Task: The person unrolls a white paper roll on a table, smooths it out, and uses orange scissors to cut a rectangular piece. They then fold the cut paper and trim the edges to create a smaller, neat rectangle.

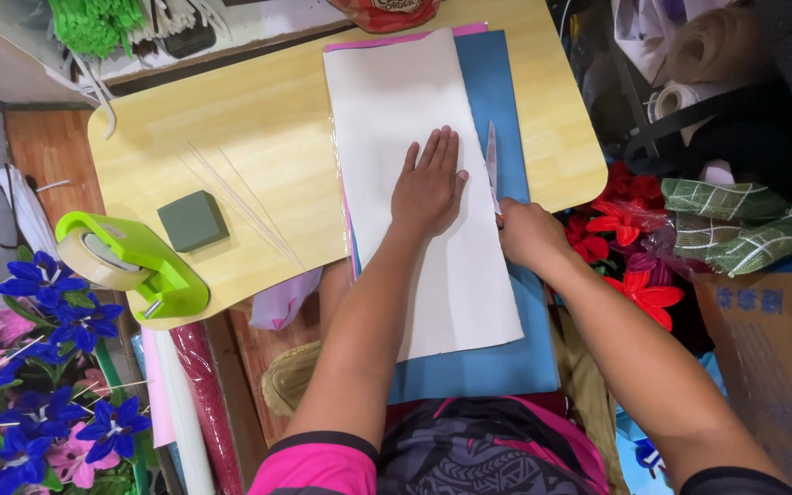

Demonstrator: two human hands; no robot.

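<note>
white paper sheet is lying lengthwise on the light wooden table, stacked over a blue sheet and a pink sheet whose edge is peeking out at the top. going from the left, blue and pink artificial flowers are crowding the lower corner, a lime green tape dispenser is sitting on the table's near left edge, a dark green foam block is resting just beside it, and thin clear sticks are fanning out between the block and the paper. green stems are bunching at the top left. the left hand is pressing flat on the white sheet, fingers straight and together, gripping nothing. just right of it, the right hand is curling closed around the handle of a knife, whose blade is pointing away along the white sheet's right edge. further right, red fabric flowers are piling beside the table, green checked wrapping is lying past them, paper rolls are leaning above, and a brown cardboard box with blue print is sitting at the lower right.
</note>
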